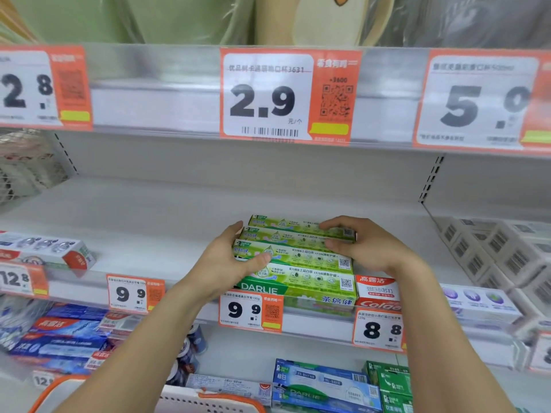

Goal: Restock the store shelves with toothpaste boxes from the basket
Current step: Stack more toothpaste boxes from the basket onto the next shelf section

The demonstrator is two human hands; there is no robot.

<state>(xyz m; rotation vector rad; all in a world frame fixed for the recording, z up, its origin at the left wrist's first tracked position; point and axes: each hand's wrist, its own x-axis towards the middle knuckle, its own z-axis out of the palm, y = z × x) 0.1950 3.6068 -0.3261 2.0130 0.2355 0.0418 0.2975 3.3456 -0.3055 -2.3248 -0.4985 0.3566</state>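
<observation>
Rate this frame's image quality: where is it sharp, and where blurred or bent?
Head view: sharp in the middle, on the green toothpaste boxes and the 2.9 price tag; soft toward the edges, where the 5.9 tag smears; the upper shelf rail bows from the wide lens; lighting even, no harsh glare.

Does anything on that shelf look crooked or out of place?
Mostly tidy. The green Darlie boxes lie stacked between the left hand and right hand. One oddity: the box at far left sits askew, its red end angled over the shelf edge.
</observation>
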